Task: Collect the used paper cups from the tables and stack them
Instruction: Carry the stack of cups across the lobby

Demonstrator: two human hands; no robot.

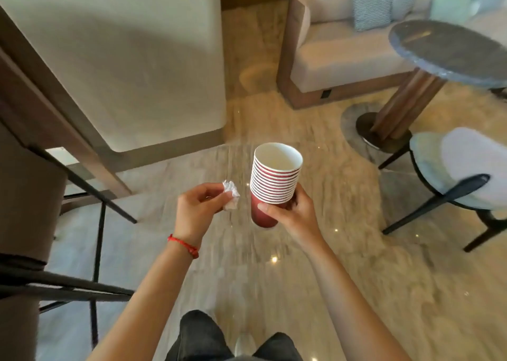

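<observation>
Polished marble floor lies below a stack of red paper cups (274,185), upright, mouth open upward, gripped low by the right hand (288,213); just beside it, the left hand (199,209) pinches a crumpled tissue (230,196).

Cup stack (274,185) in right hand (290,212), crumpled paper (230,196) in left hand (197,209)

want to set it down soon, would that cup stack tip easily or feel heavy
Probably light: the cup stack is thin paper, gripped by the right hand alone. Likely tippy: it's tall over one narrow base. The nested rims look snug, so it should move as one piece.
</observation>
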